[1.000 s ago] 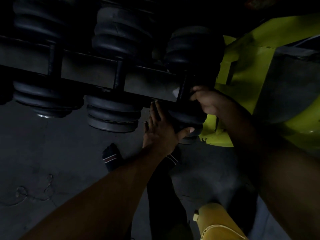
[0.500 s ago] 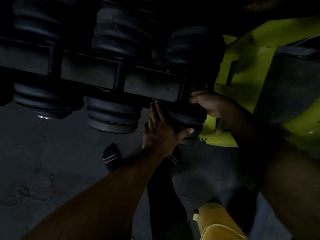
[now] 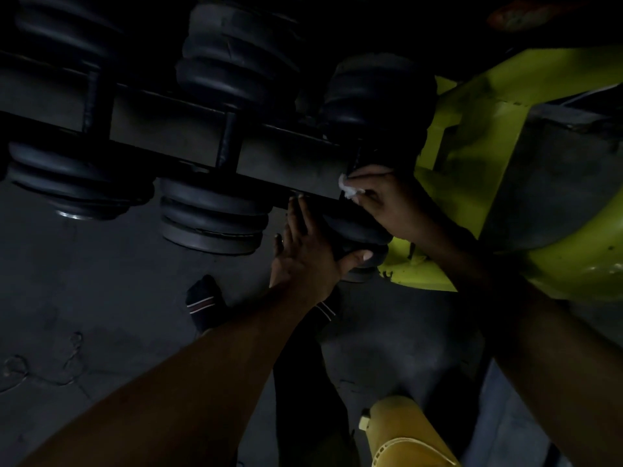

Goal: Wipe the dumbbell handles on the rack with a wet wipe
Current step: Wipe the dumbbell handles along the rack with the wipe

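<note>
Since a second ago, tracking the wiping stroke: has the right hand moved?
Yes. The right hand, gripping the white wet wipe, slid slightly up the rightmost dumbbell's handle, away from the lower weight.

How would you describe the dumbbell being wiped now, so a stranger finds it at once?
Find the dark rack holding three black dumbbells. Take the rightmost dumbbell, beside the lime-green frame. Only it has hands on it: the right hand with a white wipe, the left hand against its near end.

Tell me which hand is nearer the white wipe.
Right. The right hand pinches the wipe against the rightmost dumbbell's handle. The left hand sits lower, fingers flat against that dumbbell's near weight, apart from the wipe.
</note>
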`<state>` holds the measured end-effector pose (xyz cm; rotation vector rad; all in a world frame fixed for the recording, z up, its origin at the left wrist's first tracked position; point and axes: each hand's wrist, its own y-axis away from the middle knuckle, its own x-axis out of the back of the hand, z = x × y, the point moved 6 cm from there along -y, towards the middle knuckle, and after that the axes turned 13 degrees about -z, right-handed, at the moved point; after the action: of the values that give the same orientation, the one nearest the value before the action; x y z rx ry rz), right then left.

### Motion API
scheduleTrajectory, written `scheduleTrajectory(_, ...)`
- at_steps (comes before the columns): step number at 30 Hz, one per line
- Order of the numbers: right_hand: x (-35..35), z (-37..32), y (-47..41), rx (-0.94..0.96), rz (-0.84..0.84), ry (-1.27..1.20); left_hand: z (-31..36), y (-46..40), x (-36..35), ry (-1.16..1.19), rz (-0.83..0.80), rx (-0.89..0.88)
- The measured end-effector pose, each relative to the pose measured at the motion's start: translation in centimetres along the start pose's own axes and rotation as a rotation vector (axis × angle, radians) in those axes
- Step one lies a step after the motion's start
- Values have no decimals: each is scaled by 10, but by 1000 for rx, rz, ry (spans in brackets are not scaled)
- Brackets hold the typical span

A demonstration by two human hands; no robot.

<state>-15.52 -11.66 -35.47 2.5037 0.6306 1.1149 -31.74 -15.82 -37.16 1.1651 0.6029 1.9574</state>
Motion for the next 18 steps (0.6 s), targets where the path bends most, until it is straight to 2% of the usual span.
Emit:
scheduleTrajectory(3, -8, -4, -2, 44, -213, 217, -1, 1, -1, 6, -4, 1)
scheduleTrajectory(6, -2, -14, -10, 90, -277, 289, -1, 2, 0, 18, 2, 0)
scheduleTrajectory(8, -5, -21, -16, 98, -331, 472, -1, 2, 0, 17, -4, 9)
scheduleTrajectory(12, -2, -19, -36, -215, -321, 983, 0, 3, 1, -7, -3, 14)
scheduleTrajectory(14, 2, -21, -47, -340, -337, 1081, 1, 4, 1, -21, 2, 16)
scheduleTrajectory(18, -5, -15, -57, -433, -336, 1132, -1, 3, 0, -12, 15, 8)
